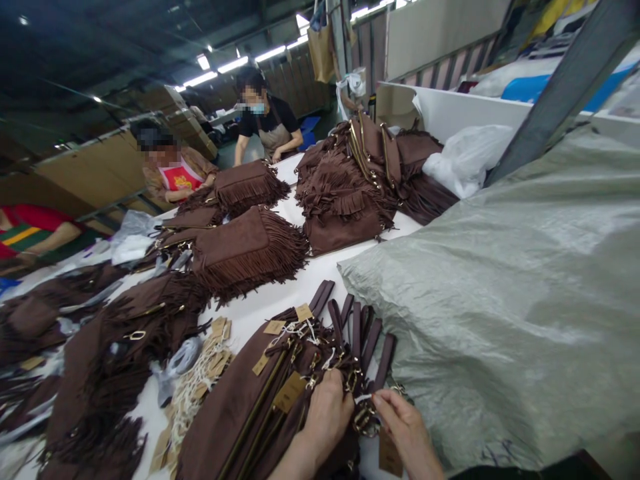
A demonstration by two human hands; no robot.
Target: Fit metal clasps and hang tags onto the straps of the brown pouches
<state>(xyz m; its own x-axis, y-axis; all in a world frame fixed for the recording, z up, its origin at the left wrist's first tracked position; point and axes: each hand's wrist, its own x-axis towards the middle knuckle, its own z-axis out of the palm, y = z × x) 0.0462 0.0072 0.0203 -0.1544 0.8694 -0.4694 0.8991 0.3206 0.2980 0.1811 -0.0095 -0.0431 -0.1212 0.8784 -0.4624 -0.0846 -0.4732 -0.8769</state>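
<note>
Brown bags (225, 407) stand packed together in front of me, with gold zips, metal clasps and upright straps (356, 330). Kraft-coloured tags (289, 392) hang from several of them on white strings. My left hand (327, 410) is closed among the clasps of these bags; what its fingers grip is hidden. To its right, my right hand (403, 427) pinches a white tag string (363, 398) that stretches toward the left hand. Below the right fingers hangs another kraft tag (389, 455), beside some gold rings (367, 421).
Loose tags with white strings (200, 380) lie left of the bags. Fringed brown bags (245, 250) are piled farther along the white table (285, 293). A large greyish plastic sheet (490, 300) covers the right side, near a slanted metal post (560, 97). Several people work across the table.
</note>
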